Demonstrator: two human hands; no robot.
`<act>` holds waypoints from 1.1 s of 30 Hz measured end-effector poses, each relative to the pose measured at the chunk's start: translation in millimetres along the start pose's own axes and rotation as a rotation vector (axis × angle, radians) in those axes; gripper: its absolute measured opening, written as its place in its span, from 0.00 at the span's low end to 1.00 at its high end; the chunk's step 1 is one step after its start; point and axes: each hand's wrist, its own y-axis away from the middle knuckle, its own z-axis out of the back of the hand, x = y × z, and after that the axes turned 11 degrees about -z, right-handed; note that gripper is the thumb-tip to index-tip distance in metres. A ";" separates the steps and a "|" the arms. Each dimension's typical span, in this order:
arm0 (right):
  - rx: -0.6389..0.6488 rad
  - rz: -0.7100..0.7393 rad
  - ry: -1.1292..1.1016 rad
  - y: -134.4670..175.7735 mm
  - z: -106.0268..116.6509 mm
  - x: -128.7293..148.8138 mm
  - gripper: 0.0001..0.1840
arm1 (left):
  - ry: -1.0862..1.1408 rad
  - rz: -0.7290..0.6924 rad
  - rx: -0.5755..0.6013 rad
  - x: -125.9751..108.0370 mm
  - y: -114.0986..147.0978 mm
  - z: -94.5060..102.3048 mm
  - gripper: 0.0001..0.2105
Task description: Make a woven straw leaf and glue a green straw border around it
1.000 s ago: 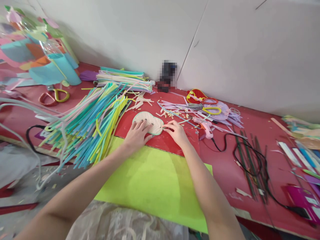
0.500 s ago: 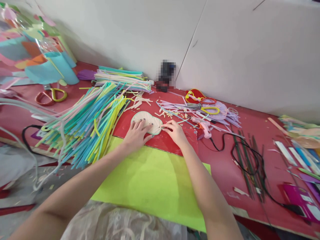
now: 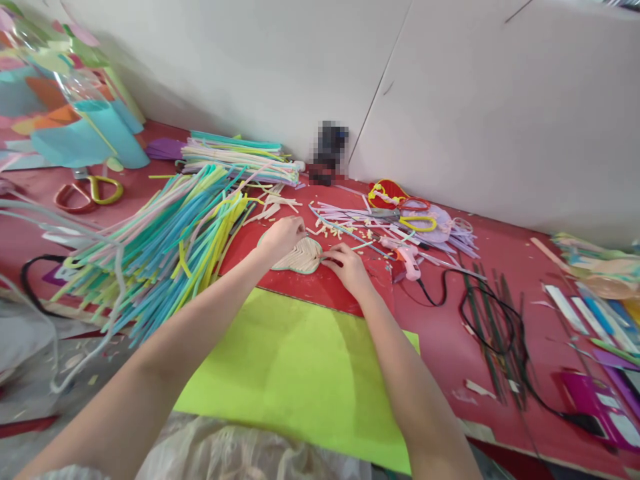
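A flat, rounded cream piece point(image 3: 300, 257) of pipe cleaners laid in rows, with a thin green edge, lies on a red board point(image 3: 330, 287). Over its upper left part is my left hand point(image 3: 284, 237), fingers bent down and closed; whatever they hold is hidden. My right hand point(image 3: 349, 267) pinches the piece's right edge between thumb and forefinger. Short cream snippets point(image 3: 333, 230) are scattered just behind. To the right of them rests a pink glue gun point(image 3: 410, 260). Scissors with a yellow handle point(image 3: 419, 222) lie on lilac pipe cleaners point(image 3: 345, 212).
A big heap of coloured pipe cleaners point(image 3: 170, 233) lies on the left, beside more scissors point(image 3: 90, 193) and a white cable point(image 3: 120, 280). A yellow-green sheet point(image 3: 300, 373) covers the table's front. Dark sticks point(image 3: 493, 340) and a black cord point(image 3: 530, 373) lie at right.
My left hand has lifted from lying flat on the cream piece and moved up to its far edge, fingers now bent. My right hand stays at the right edge. The view shifted slightly.
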 end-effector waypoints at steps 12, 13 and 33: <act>-0.023 -0.008 -0.001 2.9 0.4 2.9 0.10 | -0.103 0.026 -0.056 0.7 11.3 -17.4 0.13; -0.023 -0.004 0.002 2.9 0.3 2.8 0.10 | -0.096 0.028 -0.054 1.0 10.9 -17.2 0.14; -0.035 0.013 0.015 2.5 -1.2 0.2 0.10 | -0.178 -0.029 -0.058 0.4 16.2 -16.1 0.06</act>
